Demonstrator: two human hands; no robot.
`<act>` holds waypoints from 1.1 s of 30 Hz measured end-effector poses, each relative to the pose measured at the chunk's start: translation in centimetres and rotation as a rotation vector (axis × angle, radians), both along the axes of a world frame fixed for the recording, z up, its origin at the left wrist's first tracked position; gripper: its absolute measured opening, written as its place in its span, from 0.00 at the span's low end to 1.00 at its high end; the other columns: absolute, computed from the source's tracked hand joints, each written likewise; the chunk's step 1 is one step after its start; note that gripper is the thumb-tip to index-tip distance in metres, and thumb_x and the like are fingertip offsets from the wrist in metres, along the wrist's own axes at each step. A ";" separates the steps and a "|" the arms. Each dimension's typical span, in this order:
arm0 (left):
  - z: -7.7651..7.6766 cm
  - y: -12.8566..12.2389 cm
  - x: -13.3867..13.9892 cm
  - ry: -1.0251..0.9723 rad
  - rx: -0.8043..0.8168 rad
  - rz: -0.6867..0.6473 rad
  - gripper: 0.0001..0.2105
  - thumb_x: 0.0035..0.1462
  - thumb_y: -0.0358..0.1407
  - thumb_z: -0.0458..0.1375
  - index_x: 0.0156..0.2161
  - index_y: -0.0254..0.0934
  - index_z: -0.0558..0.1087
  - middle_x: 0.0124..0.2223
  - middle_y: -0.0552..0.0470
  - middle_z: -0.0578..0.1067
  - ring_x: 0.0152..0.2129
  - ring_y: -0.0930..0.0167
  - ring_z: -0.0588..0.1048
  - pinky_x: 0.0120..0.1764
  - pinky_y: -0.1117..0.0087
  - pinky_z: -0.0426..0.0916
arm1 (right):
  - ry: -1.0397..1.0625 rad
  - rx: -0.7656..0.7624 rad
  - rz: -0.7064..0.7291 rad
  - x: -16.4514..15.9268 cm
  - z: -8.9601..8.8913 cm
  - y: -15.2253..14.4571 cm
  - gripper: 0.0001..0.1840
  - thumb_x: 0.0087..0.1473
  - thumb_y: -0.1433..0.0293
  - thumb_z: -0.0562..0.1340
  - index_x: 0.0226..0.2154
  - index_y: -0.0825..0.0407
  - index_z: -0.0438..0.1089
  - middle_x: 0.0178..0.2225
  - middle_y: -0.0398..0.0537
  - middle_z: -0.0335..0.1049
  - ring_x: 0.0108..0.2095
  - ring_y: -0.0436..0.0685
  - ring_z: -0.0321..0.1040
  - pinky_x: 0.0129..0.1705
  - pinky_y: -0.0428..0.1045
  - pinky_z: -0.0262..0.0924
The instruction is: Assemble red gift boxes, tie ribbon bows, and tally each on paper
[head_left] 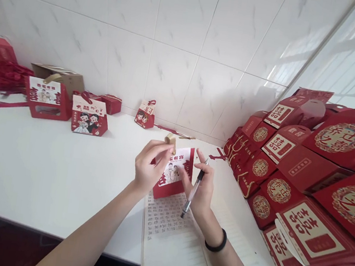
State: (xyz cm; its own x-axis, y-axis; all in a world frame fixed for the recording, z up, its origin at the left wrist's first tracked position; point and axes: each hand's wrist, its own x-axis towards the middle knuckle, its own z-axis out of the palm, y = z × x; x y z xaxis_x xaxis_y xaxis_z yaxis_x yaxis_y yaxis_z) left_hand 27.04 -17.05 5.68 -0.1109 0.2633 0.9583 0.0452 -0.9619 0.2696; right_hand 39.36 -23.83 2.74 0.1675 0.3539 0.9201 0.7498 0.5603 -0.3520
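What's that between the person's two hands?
In the head view, a red and white box with a gold ribbon is between the left hand and the right hand.

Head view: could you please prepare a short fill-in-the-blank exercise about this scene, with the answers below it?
1. The pen is in the person's ____ hand.
2. The other hand is at the box's ____ strap.
3. The wristband is ____.
4. The wall is covered with large, pale ____.

Missing words: right; gold; black; tiles.
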 end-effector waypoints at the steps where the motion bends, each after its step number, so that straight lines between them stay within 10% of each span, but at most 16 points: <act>1: -0.1 -0.1 0.1 -0.031 -0.015 0.036 0.09 0.54 0.24 0.56 0.39 0.38 0.73 0.34 0.53 0.74 0.31 0.75 0.73 0.35 0.72 0.70 | -0.054 -0.024 0.020 -0.2 -0.1 0.0 0.16 0.55 0.66 0.62 0.42 0.48 0.54 0.57 0.58 0.54 0.57 0.65 0.52 0.54 0.67 0.53; 5: -0.5 -0.5 0.3 0.034 -0.073 -0.048 0.12 0.56 0.27 0.52 0.45 0.38 0.72 0.39 0.49 0.73 0.36 0.72 0.72 0.39 0.69 0.71 | -0.092 -0.228 0.126 -0.3 -0.9 0.0 0.29 0.48 0.59 0.67 0.44 0.48 0.51 0.62 0.63 0.37 0.62 0.70 0.36 0.55 0.72 0.45; 8: -0.9 -0.5 0.4 0.189 -0.080 -0.299 0.16 0.57 0.31 0.51 0.51 0.36 0.68 0.44 0.45 0.70 0.40 0.68 0.72 0.40 0.65 0.71 | 0.012 -0.402 0.138 0.0 -1.0 0.0 0.33 0.44 0.56 0.68 0.44 0.49 0.50 0.62 0.65 0.36 0.58 0.72 0.47 0.49 0.68 0.57; 14: -1.3 0.1 0.3 0.300 -0.111 -0.599 0.19 0.59 0.35 0.48 0.56 0.40 0.63 0.51 0.42 0.65 0.45 0.65 0.70 0.42 0.62 0.72 | 0.171 -0.431 0.190 0.1 0.1 -0.6 0.20 0.48 0.61 0.61 0.40 0.48 0.54 0.46 0.55 0.64 0.29 0.55 0.66 0.27 0.49 0.63; 22: -0.7 0.0 0.5 0.242 -0.105 -0.080 0.07 0.55 0.33 0.56 0.40 0.39 0.70 0.48 0.46 0.68 0.49 0.65 0.66 0.49 0.58 0.65 | 0.278 -0.288 0.156 0.0 0.6 -1.1 0.05 0.47 0.68 0.55 0.27 0.50 0.55 0.18 0.36 0.56 0.18 0.49 0.51 0.21 0.45 0.49; 33: -0.4 0.2 0.2 0.278 -0.049 -0.057 0.03 0.55 0.29 0.55 0.33 0.39 0.68 0.37 0.52 0.76 0.37 0.69 0.73 0.43 0.63 0.64 | 0.402 -0.313 0.354 0.8 0.9 -1.1 0.03 0.45 0.70 0.54 0.24 0.51 0.56 0.22 0.38 0.55 0.23 0.51 0.50 0.25 0.46 0.49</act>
